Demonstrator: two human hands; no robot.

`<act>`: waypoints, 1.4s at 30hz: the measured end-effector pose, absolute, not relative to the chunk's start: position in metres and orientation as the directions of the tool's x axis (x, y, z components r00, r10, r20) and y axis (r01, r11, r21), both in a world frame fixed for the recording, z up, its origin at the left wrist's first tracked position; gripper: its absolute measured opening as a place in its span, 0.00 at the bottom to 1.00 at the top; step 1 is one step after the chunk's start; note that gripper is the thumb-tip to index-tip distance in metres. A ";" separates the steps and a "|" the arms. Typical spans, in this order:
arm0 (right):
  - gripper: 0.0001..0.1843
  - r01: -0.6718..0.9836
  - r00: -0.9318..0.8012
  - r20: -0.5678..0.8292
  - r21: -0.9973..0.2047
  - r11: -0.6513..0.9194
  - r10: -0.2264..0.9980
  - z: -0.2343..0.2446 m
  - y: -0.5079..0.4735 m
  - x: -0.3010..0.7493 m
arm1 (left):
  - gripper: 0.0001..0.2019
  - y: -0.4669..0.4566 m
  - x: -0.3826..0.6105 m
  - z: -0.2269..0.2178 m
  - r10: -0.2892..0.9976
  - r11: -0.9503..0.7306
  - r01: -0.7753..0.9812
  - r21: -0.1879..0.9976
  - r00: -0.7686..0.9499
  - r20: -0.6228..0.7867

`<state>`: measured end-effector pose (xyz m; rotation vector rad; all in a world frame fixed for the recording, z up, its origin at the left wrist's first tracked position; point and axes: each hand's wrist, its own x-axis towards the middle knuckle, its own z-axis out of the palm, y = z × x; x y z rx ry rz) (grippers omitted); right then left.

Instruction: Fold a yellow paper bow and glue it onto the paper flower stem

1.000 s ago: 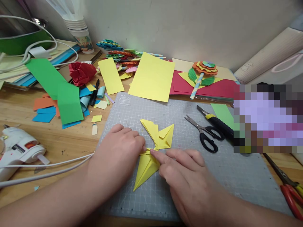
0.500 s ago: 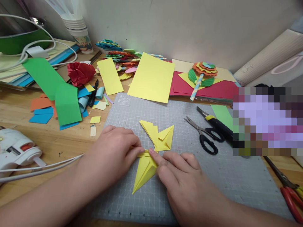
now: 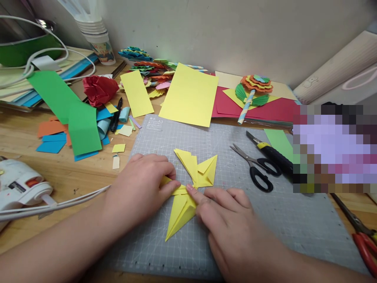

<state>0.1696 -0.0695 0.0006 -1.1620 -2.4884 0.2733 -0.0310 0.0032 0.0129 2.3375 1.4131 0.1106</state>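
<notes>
Folded yellow paper (image 3: 179, 214) with several pointed arms lies on a grey cutting mat (image 3: 282, 224). At its left side, my left hand (image 3: 144, 179) pinches an arm between thumb and curled fingers, covering much of that piece. My right hand (image 3: 232, 224) pins the paper near its centre with the index fingertip; its other fingers are bent. Both upper arms and the lower arm show their folds. To the right on the mat lie black-handled scissors (image 3: 259, 173) and a black-and-yellow utility knife (image 3: 271, 155).
A yellow sheet (image 3: 190, 96) and a paper flower (image 3: 255, 90) lie behind the mat. Green paper (image 3: 82, 125) and coloured scraps (image 3: 53, 141) are on the left, near a white glue gun (image 3: 23, 188) with its cable. Red-handled pliers or shears (image 3: 363, 247) sit at the right edge.
My left fingers have shifted slightly, lifting the left arm of the paper so more yellow shows beside the thumb. My right fingertip stays at the centre. The view has moved a little.
</notes>
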 end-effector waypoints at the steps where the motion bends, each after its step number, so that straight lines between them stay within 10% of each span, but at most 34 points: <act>1: 0.15 0.700 -0.557 0.278 -0.350 0.623 0.783 0.002 -0.069 0.170 | 0.06 0.003 -0.031 0.013 0.863 -0.407 0.832 0.378 0.485 -0.139; 18: 0.25 0.685 -0.580 0.171 -0.426 0.590 0.796 -0.005 -0.069 0.167 | 0.08 0.004 -0.032 0.014 0.878 -0.371 0.862 0.346 0.447 -0.171; 35: 0.18 0.681 -0.685 0.168 -0.201 0.704 0.709 -0.001 -0.069 0.170 | 0.08 -0.018 -0.020 0.009 0.868 -0.493 0.870 0.006 0.492 -0.062; 42: 0.19 0.677 -0.697 0.160 -0.173 0.715 0.699 -0.003 -0.070 0.168 | 0.08 -0.023 -0.011 0.007 0.896 -0.444 0.895 0.049 0.441 0.058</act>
